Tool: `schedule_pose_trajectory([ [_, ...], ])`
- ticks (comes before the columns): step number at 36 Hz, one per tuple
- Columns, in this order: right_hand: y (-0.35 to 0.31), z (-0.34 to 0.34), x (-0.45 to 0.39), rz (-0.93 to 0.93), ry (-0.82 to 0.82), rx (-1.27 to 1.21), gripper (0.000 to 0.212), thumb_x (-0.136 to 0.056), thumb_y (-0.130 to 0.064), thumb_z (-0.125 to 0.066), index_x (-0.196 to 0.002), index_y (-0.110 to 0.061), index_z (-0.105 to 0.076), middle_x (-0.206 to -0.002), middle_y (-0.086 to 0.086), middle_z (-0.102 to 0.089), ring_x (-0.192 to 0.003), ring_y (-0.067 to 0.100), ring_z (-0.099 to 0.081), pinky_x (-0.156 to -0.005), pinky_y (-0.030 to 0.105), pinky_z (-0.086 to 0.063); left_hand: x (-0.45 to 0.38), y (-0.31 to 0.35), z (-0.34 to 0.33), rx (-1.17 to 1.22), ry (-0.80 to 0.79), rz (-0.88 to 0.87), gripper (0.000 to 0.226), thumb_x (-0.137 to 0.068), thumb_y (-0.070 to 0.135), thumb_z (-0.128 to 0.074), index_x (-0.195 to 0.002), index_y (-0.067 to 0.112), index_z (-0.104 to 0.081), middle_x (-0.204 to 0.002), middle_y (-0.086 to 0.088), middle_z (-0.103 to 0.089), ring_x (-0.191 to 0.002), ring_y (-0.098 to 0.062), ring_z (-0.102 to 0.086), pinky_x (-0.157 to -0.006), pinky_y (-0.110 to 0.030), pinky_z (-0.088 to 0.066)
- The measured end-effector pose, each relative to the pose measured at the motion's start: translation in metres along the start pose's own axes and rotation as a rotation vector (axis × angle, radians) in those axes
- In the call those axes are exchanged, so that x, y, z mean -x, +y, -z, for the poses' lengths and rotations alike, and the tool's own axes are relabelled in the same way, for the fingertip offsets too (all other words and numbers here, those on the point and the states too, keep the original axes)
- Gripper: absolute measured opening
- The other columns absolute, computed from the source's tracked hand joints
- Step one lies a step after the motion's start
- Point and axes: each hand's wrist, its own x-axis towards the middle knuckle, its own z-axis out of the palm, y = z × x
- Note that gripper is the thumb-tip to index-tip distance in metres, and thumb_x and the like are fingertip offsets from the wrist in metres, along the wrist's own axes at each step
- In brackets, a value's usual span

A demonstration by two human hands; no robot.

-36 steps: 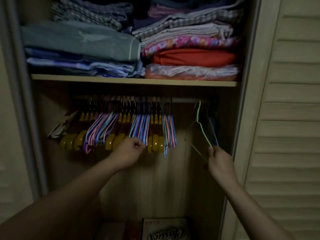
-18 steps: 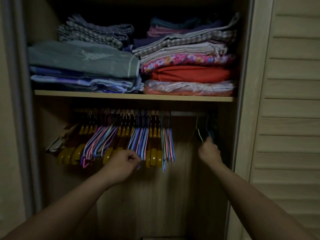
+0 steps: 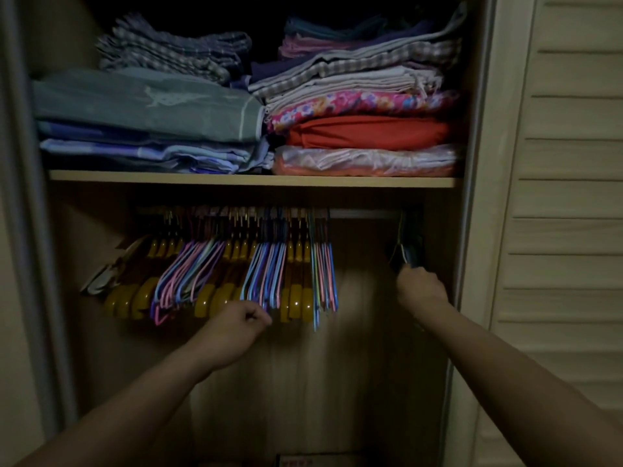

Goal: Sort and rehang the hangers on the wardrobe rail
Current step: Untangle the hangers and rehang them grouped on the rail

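A metal rail (image 3: 364,214) runs under the shelf. Many hangers crowd its left half: yellow-brown wooden ones (image 3: 296,303) mixed with thin pink and blue wire ones (image 3: 266,274). My left hand (image 3: 236,326) is curled just below the blue wire hangers and seems to pinch the bottom of one; the contact is dim. At the rail's far right hang a few hangers, one green (image 3: 401,237), pressed against the wardrobe's side. My right hand (image 3: 419,288) grips their lower part.
A shelf (image 3: 256,179) above the rail carries stacks of folded cloth (image 3: 364,129). A louvred door (image 3: 569,197) stands on the right, the frame edge on the left. A box top (image 3: 303,461) shows at the bottom.
My right hand has carried the green hanger up and right, so it now hangs at the rail's far right end. The left hand stayed under the blue wire hangers. The view tilted upward.
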Motion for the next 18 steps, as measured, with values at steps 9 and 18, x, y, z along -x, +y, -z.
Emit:
schedule_pose_trajectory([
  [9,-0.058,-0.006,0.006,0.085,0.091,-0.447,0.015,-0.099,-0.035,-0.052,-0.092,-0.024,-0.06,-0.097,0.003,-0.064,-0.087,0.019,-0.061,-0.074,0.036,-0.053,-0.002,-0.001,0.0,-0.048,0.009,-0.013,0.016,-0.1,0.023,-0.054,-0.096,0.028,-0.069,-0.101,0.013,-0.063,-0.095,0.002,-0.056,-0.07,-0.014,-0.039],
  [18,-0.102,-0.019,0.0,-0.118,-0.247,-1.198,0.017,-0.097,-0.034,-0.058,-0.082,-0.025,-0.059,-0.085,0.0,-0.066,-0.077,0.014,-0.066,-0.065,0.028,-0.054,-0.008,0.015,0.009,0.005,0.068,-0.031,0.016,-0.099,0.02,-0.057,-0.092,0.022,-0.071,-0.093,0.006,-0.069,-0.087,-0.002,-0.061,-0.067,-0.012,-0.041],
])
